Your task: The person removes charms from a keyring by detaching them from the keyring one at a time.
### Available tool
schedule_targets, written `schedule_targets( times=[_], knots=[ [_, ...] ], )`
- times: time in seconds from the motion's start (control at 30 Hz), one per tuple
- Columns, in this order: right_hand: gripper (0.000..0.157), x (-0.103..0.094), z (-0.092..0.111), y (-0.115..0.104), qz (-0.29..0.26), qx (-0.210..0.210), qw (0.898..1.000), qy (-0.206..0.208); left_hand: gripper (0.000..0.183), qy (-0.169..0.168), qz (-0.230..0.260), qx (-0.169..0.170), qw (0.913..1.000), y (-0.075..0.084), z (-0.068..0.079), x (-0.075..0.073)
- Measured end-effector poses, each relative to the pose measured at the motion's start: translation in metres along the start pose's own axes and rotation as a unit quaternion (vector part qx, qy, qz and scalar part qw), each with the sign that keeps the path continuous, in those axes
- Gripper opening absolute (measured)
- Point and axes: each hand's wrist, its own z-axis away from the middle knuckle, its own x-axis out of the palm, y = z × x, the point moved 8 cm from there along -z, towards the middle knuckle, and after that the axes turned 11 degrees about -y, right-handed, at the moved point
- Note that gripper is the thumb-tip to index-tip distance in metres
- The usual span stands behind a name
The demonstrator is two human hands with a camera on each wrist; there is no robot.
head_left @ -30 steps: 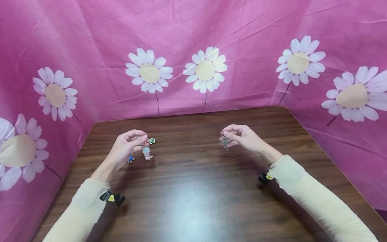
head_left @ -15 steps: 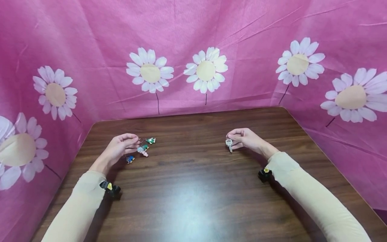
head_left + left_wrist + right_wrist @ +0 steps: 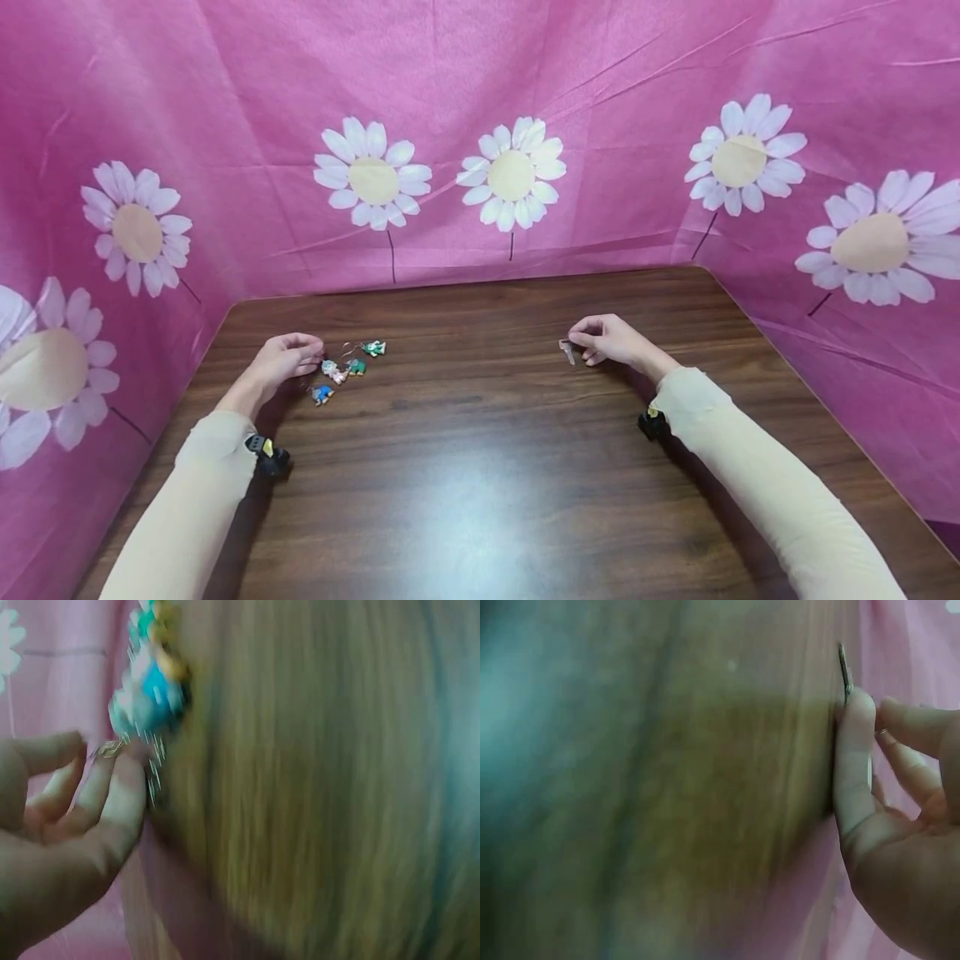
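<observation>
On the left of the table in the head view, my left hand (image 3: 288, 357) pinches the ring end of a keychain with a small pink-and-white figure (image 3: 332, 372). Its chain (image 3: 112, 747) shows by the fingertips in the left wrist view. Beside it lie a blue figure charm (image 3: 322, 394), a green one (image 3: 356, 367) and a green-and-white one (image 3: 374, 348). On the right, my right hand (image 3: 611, 340) holds a silver key (image 3: 567, 350) by its ring, low at the tabletop. The right wrist view shows the key (image 3: 845, 671) edge-on beyond a fingertip.
The brown wooden table (image 3: 465, 417) has a bright glare near its front. A pink cloth (image 3: 442, 83) with white flowers hangs behind and along both sides. Black wrist cameras (image 3: 270, 457) sit at both cuffs.
My left hand lowers and draws left, bringing the pink-and-white figure down onto the table, apart from the other charms. My right hand lowers the key, which hung upright before, to the tabletop.
</observation>
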Motion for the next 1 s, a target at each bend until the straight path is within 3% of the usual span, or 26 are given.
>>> schedule_targets(
  times=[0.1,0.2,0.37,0.8,1.0],
  knots=[
    [0.031,0.001,0.001,0.004,-0.025,0.019,0.999,-0.011,0.014,-0.032,0.016,0.011,0.9993,-0.010,0.000,-0.003],
    [0.035,0.003,0.000,0.005,-0.043,0.030,0.998,-0.020,0.021,-0.042,0.017,-0.002,0.9990,-0.015,0.004,-0.003],
    [0.038,0.002,-0.003,0.006,-0.060,0.039,0.997,-0.009,0.037,-0.024,-0.015,-0.034,0.9990,-0.010,0.006,-0.003],
    [0.039,0.005,0.000,0.011,-0.085,0.067,0.994,-0.016,0.050,-0.020,-0.019,-0.037,0.9989,-0.016,0.011,0.002],
    [0.040,0.002,-0.004,0.012,-0.078,0.065,0.995,-0.012,0.049,-0.007,-0.031,-0.030,0.9991,-0.018,0.004,0.000]
  ],
)
